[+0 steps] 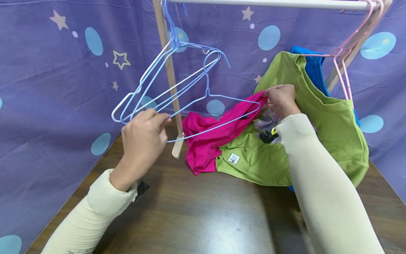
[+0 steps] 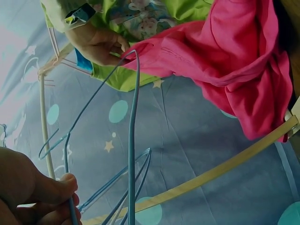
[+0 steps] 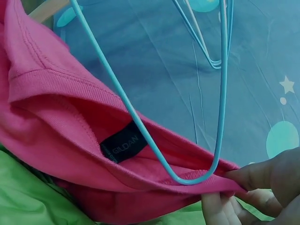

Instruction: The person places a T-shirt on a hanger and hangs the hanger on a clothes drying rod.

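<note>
My left hand (image 1: 144, 135) pinches a light blue wire hanger (image 1: 207, 96) near its left end, holding it with the hook upward. The hanger's right end lies over the neckline of a bright pink shirt (image 1: 210, 141). My right hand (image 1: 281, 100) pinches that shirt by the collar at the shoulder. In the right wrist view the collar (image 3: 70, 84) gapes, a black neck label (image 3: 124, 143) shows inside, and the hanger's end overlaps the opening beside the fingertips. The shirt's lower part droops in folds beside the rack's foot.
A rack with a white rail (image 1: 269, 3) and wooden posts stands ahead. Several blue and white hangers (image 1: 171, 53) hang at its left. At right, pink hangers (image 1: 344, 53) carry a green shirt (image 1: 336, 123) and a blue garment (image 1: 314, 70). Below is a brown wooden table (image 1: 206, 211).
</note>
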The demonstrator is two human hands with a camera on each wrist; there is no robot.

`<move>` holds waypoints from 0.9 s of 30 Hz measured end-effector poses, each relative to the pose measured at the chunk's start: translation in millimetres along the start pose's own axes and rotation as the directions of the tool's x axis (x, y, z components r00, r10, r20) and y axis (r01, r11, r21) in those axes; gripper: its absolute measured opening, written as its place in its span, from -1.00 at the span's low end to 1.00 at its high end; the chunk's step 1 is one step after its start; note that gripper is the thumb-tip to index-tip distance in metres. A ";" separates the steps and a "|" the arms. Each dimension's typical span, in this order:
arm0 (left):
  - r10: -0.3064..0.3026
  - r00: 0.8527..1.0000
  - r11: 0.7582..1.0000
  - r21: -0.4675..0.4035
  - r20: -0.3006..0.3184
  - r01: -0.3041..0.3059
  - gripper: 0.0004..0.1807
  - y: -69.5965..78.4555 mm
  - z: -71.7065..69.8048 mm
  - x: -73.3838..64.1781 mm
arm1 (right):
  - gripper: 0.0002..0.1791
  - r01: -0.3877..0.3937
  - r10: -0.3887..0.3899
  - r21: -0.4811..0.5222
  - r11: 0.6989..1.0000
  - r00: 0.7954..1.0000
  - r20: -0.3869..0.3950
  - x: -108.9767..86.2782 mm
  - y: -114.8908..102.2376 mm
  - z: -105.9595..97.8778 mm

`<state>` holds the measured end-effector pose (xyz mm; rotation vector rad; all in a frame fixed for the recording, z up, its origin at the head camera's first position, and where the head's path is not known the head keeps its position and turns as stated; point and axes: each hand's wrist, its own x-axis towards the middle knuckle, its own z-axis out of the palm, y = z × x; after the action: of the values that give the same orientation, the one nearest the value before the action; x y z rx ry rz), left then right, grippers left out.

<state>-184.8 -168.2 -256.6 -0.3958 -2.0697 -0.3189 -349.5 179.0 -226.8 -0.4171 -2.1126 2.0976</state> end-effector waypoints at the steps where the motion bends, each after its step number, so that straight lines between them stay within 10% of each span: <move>1: 0.003 1.000 1.000 0.001 -0.004 -0.003 -0.95 0.3 0.6 -0.2 | -0.83 0.009 -0.009 -0.017 1.000 1.000 -0.009 -0.1 0.5 0.1; 15: -0.004 0.999 1.000 -0.016 -0.038 0.003 -0.95 2.1 5.7 -0.7 | -0.81 0.099 -0.133 -0.304 0.948 0.987 -0.093 -1.1 2.6 2.4; 27: -0.003 0.999 1.000 -0.026 -0.040 0.002 -0.94 6.9 6.6 -2.0 | -0.74 0.218 -0.288 -0.504 0.836 0.955 -0.065 -7.3 8.0 2.2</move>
<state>-186.2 -159.6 -261.2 -0.3994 -2.0285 -0.3528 -342.4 174.7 -234.1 -0.2975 -2.4453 1.3307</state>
